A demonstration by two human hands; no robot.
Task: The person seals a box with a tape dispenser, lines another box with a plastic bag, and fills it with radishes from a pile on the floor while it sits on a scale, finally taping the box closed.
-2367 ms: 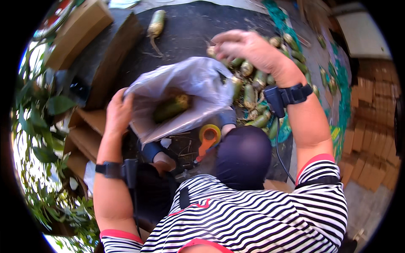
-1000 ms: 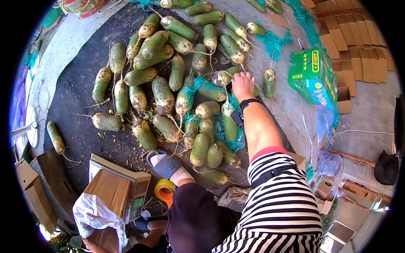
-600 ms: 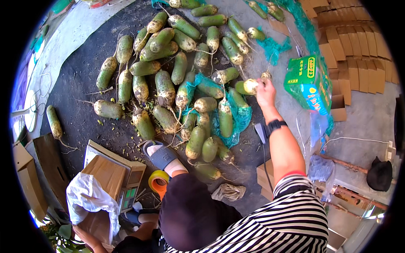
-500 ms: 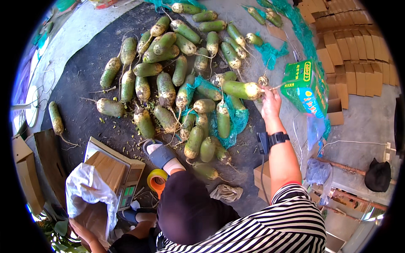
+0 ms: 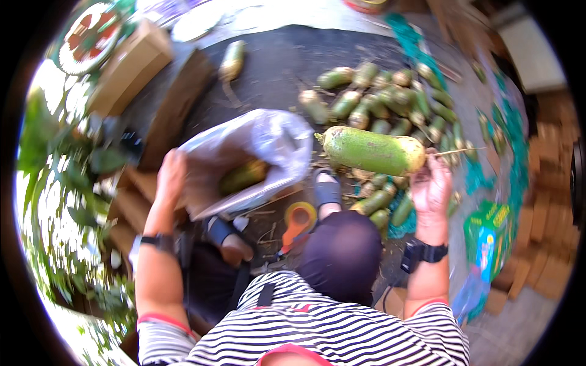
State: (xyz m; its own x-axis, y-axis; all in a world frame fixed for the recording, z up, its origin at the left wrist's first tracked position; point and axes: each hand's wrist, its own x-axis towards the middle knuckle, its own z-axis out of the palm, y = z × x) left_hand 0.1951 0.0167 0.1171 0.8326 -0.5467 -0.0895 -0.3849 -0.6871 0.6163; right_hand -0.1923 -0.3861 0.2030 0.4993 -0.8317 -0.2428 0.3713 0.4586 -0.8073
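My right hand (image 5: 432, 188) is closed on the pale root end of a large green radish (image 5: 372, 151). This radish is held level above the floor, its leaf end toward a box lined with a clear plastic bag (image 5: 287, 137). At the left side of the lined box, my left hand (image 5: 171, 178) grips the rim. The box is tilted with its mouth facing up and right, and another green radish (image 5: 243, 178) lies inside. Beyond my right hand, a heap of green radishes (image 5: 390, 100) covers the dark mat; motion blurs the picture.
A lone radish (image 5: 232, 61) lies beyond the box. An orange tape dispenser (image 5: 299, 221) is by my foot. Cardboard boxes (image 5: 131, 67) stand far left, beside leafy plants (image 5: 67, 183). Green netting (image 5: 519, 158) and a green package (image 5: 491, 229) lie right.
My view has swung left. My right hand has brought the radish from the heap toward the lined box. My left hand has lifted and tilted the box.
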